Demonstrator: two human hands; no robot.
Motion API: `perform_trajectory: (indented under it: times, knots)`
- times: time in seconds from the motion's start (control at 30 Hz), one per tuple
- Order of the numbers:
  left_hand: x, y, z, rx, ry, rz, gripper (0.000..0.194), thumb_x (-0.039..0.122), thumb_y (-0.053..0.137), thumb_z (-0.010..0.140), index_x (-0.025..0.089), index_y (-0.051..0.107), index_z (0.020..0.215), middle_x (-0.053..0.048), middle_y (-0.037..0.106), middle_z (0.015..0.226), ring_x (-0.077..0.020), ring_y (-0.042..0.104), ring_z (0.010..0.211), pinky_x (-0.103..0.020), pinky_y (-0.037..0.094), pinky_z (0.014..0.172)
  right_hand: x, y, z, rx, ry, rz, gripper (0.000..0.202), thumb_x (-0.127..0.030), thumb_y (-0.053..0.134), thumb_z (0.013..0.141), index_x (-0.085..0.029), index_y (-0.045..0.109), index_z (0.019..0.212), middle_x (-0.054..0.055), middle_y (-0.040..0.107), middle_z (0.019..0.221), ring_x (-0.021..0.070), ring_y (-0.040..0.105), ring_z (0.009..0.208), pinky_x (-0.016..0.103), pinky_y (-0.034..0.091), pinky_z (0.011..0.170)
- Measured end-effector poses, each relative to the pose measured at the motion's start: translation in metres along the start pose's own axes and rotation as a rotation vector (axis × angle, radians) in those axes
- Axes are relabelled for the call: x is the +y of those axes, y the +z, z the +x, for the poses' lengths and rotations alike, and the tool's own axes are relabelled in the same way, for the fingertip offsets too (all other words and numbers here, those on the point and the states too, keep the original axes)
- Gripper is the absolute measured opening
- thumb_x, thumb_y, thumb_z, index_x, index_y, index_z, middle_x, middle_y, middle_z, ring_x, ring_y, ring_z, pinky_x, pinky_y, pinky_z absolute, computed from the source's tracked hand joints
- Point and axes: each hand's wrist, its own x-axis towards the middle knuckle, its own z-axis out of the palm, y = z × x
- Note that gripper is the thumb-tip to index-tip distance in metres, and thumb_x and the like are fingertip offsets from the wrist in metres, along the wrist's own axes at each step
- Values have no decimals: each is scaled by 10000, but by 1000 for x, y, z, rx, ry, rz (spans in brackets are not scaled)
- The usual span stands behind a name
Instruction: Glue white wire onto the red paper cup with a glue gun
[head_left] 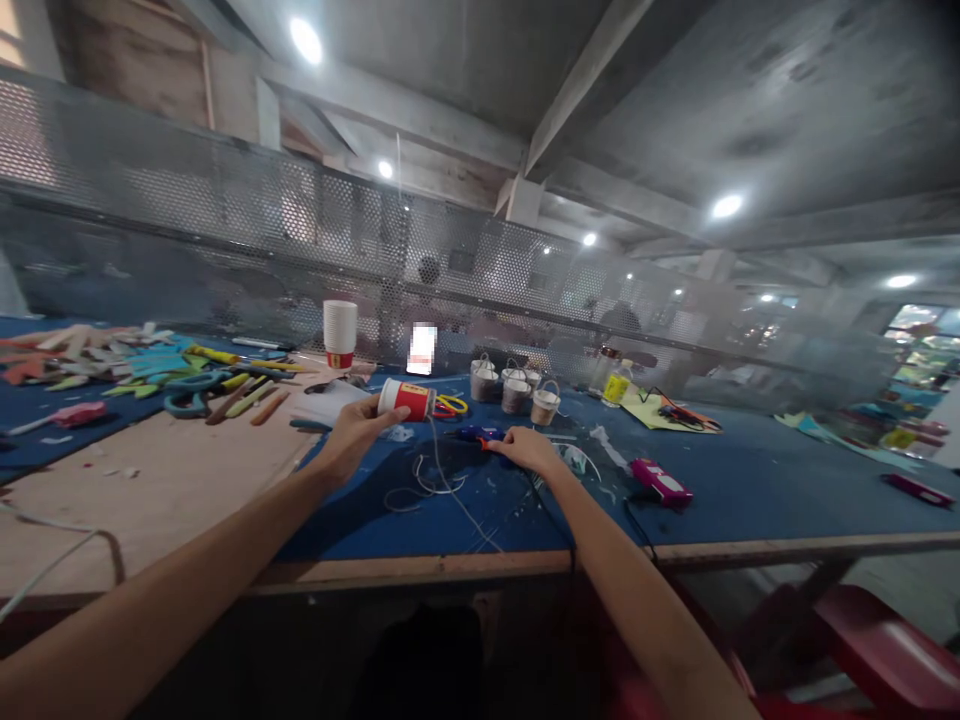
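Observation:
A red and white paper cup point(406, 400) lies tipped sideways in my left hand point(355, 428), its bottom or mouth facing right. From that right end a pale cord point(448, 487) hangs down and trails over the blue tabletop to the front edge. My right hand point(528, 449) is closed round a blue glue gun point(478, 433) with an orange trigger, its nozzle pointing left toward the cup. Just behind the cup are yellow-handled scissors point(452, 405). Several small cord-wrapped buckets with handles point(515, 392) stand behind my right hand.
A stack of paper cups point(340, 330) stands at the back left, near a lit phone point(422, 348). Coloured craft pieces point(97, 355), teal scissors point(191, 393) and markers cover the left. A magenta box point(661, 482) lies right. A perforated metal screen point(465, 250) runs behind the table.

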Motion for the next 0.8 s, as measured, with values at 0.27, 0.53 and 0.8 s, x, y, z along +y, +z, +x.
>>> perform_trajectory:
  times: [0.27,0.53,0.8]
  knots:
    - [-3,-3,1,11,15,-21,296,340,799,710,174,757,952,-63,759,897,-198,654,802,-319,492,772,1,0,-1,97,12,170,404,-518,614,822,-163,649,630,106,692,714,236,658,777,274,379,633]
    - [-7,-5,6,83,-22,-79,298,349,808,695,164,758,922,-71,758,858,-217,665,792,-315,503,744,-21,-15,-8,133,-156,697,512,-636,409,900,-165,607,948,31,670,827,144,630,700,245,493,634]
    - [-5,-6,2,82,-63,-64,249,349,793,731,199,755,927,-48,756,873,-190,668,777,-289,506,726,-62,-25,-23,180,-400,1140,289,-452,641,831,-179,555,869,-49,584,589,93,527,455,216,442,496]
